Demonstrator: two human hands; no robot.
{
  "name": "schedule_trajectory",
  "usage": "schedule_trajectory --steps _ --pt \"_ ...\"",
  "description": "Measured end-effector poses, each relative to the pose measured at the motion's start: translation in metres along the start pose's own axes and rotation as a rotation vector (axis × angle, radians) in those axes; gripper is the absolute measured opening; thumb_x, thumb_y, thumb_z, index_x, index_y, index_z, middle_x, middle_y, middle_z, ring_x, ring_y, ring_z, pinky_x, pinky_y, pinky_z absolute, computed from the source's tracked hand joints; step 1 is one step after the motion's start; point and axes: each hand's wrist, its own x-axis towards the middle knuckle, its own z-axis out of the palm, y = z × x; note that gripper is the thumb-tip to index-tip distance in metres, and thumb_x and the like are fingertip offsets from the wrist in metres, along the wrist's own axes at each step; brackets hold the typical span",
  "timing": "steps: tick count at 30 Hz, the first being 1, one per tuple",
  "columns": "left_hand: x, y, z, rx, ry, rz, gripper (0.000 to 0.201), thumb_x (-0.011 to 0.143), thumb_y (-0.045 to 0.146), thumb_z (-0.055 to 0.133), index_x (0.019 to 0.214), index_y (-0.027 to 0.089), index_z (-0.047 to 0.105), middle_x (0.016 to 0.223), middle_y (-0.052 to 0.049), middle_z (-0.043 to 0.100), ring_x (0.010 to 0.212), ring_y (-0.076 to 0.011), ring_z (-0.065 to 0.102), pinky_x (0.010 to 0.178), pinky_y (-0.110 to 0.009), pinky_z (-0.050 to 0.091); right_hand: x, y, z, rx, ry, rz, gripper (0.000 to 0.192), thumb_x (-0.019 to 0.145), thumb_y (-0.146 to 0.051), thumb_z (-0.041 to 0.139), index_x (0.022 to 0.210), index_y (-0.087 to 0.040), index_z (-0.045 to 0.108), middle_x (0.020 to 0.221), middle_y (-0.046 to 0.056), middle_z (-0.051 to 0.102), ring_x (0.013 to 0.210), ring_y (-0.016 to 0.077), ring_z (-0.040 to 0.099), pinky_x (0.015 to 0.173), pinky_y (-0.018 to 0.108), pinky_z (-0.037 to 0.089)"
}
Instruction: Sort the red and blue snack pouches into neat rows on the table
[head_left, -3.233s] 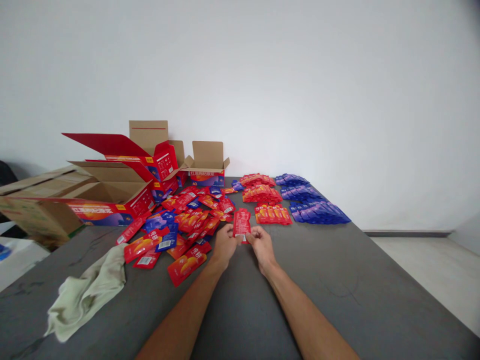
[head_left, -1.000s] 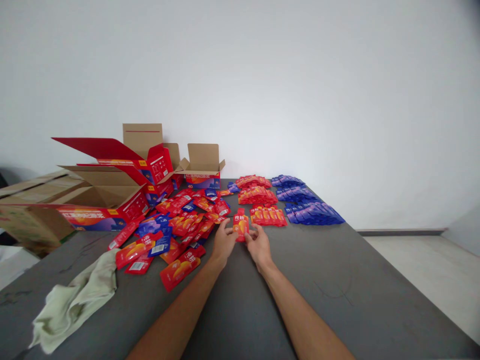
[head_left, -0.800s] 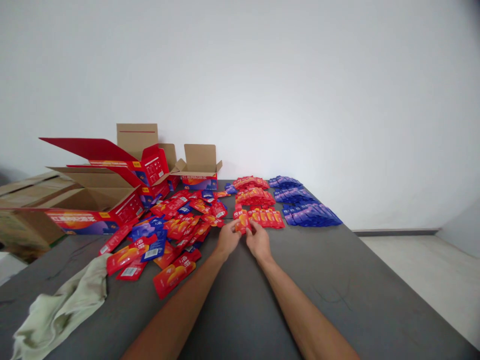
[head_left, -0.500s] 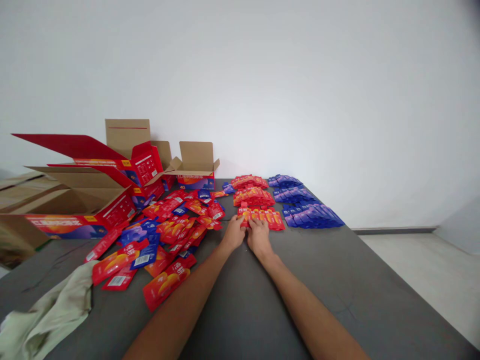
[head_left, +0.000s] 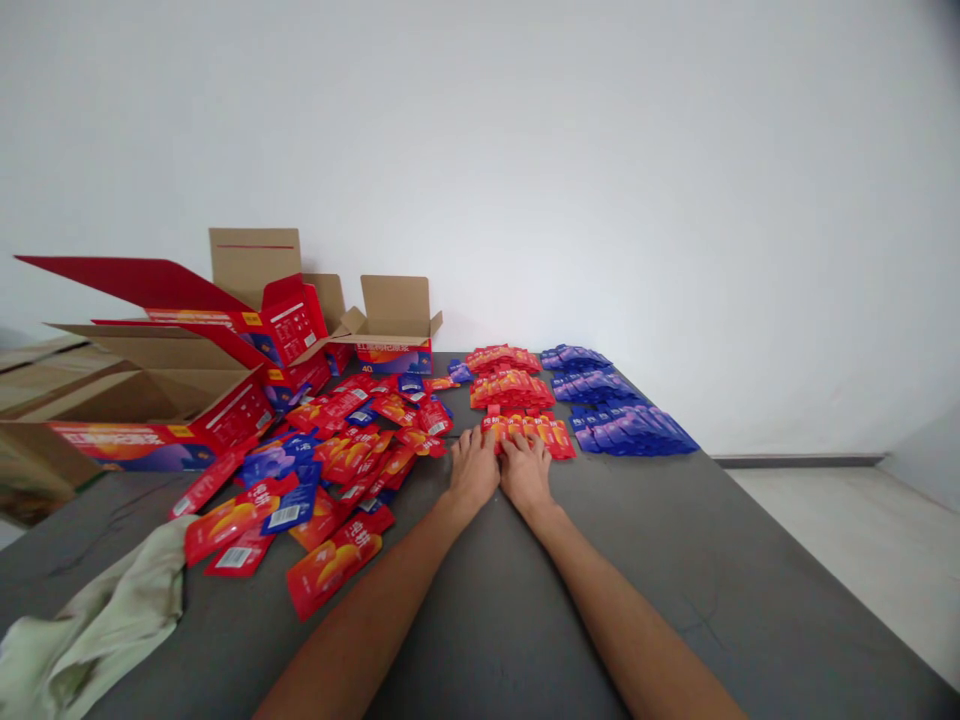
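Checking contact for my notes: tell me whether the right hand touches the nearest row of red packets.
Touching. The head view shows the right hand flat on the table, its fingertips overlapping the near edge of the row of red packets.

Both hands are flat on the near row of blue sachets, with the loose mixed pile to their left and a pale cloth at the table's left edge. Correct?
Not quite: the near row under the left hand and right hand is red sachets, as the head view shows. The blue rows lie further right, untouched. The loose mixed pile and pale cloth are as stated.
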Motion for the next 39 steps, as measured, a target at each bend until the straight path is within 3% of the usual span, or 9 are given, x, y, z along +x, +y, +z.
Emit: schedule_trajectory --steps 5,10,16,19,23,26,30,35,39 --pt "-0.007 -0.014 -0.025 0.092 0.110 0.023 0.049 0.080 0.013 0.054 0.129 0.015 0.055 0.145 -0.018 0.045 0.141 -0.0337 0.026 0.112 -0.055 0.021 -0.004 -0.013 -0.008 0.009 0.022 -0.022 0.035 0.089 -0.021 0.050 0.119 -0.024 0.066 0.137 0.012 0.051 0.126 0.0356 0.034 0.097 0.048 0.029" --pt "-0.021 -0.029 -0.050 0.145 0.156 0.039 0.040 0.083 0.010 0.048 0.120 0.016 0.062 0.143 -0.018 0.048 0.139 -0.0326 0.032 0.111 -0.053 0.025 -0.012 -0.036 -0.015 0.056 0.018 -0.040 0.037 0.087 -0.017 0.049 0.119 -0.025 0.066 0.139 0.010 0.050 0.126 0.0347 0.034 0.097 0.046 0.030" --pt "-0.039 -0.048 -0.068 0.267 0.209 -0.212 0.039 0.084 0.011 0.046 0.118 0.013 0.064 0.124 -0.020 0.061 0.125 -0.0352 0.045 0.102 -0.053 0.033 -0.029 -0.058 -0.014 0.100 0.027 -0.097 0.035 0.086 -0.017 0.051 0.115 -0.025 0.068 0.139 0.008 0.051 0.124 0.0322 0.036 0.095 0.043 0.035" --pt "-0.046 -0.058 -0.077 0.246 0.197 -0.225 0.036 0.085 0.010 0.044 0.112 0.016 0.067 0.112 -0.016 0.067 0.112 -0.0310 0.053 0.097 -0.048 0.036 -0.038 -0.065 -0.014 0.144 0.025 -0.120 0.034 0.086 -0.017 0.050 0.113 -0.025 0.069 0.137 0.008 0.053 0.122 0.0304 0.039 0.093 0.041 0.038" --pt "-0.053 -0.060 -0.089 0.090 0.257 -0.172 0.039 0.085 0.009 0.042 0.111 0.021 0.068 0.109 -0.011 0.069 0.110 -0.0286 0.055 0.098 -0.044 0.035 -0.044 -0.069 -0.013 0.270 0.056 -0.163 0.037 0.089 -0.018 0.047 0.121 -0.022 0.065 0.134 0.009 0.055 0.120 0.0274 0.044 0.097 0.040 0.040" --pt "-0.057 -0.054 -0.093 -0.056 0.316 -0.123 0.039 0.085 0.009 0.041 0.110 0.021 0.068 0.110 -0.010 0.068 0.111 -0.0278 0.055 0.098 -0.041 0.037 -0.046 -0.069 -0.012 0.404 0.116 -0.205 0.048 0.089 -0.022 0.049 0.137 -0.017 0.051 0.138 0.012 0.052 0.125 0.0262 0.045 0.103 0.042 0.038" --pt "-0.058 -0.048 -0.091 -0.363 0.359 -0.107 0.032 0.086 0.012 0.040 0.105 0.020 0.066 0.107 -0.010 0.067 0.107 -0.0252 0.058 0.096 -0.038 0.043 -0.043 -0.066 -0.011 0.583 0.143 -0.139 0.061 0.086 -0.030 0.057 0.143 -0.015 0.043 0.141 0.014 0.050 0.129 0.0257 0.045 0.108 0.041 0.037" --pt "-0.057 -0.048 -0.089 -0.740 0.435 -0.269 0.025 0.081 0.024 0.057 0.105 0.019 0.059 0.104 -0.008 0.067 0.098 -0.0226 0.063 0.088 -0.035 0.048 -0.038 -0.055 -0.018 0.652 0.114 0.009 0.039 0.084 -0.032 0.058 0.120 -0.017 0.065 0.116 0.011 0.065 0.109 0.0249 0.056 0.098 0.037 0.042" --pt "-0.055 -0.049 -0.090 -0.966 0.434 -0.362 0.033 0.077 0.036 0.065 0.104 0.018 0.058 0.085 -0.004 0.068 0.074 -0.0179 0.066 0.068 -0.028 0.049 -0.038 -0.053 -0.020 0.766 -0.022 0.003 0.023 0.083 -0.036 0.059 0.090 -0.019 0.072 0.091 0.006 0.069 0.089 0.0217 0.059 0.083 0.033 0.046"
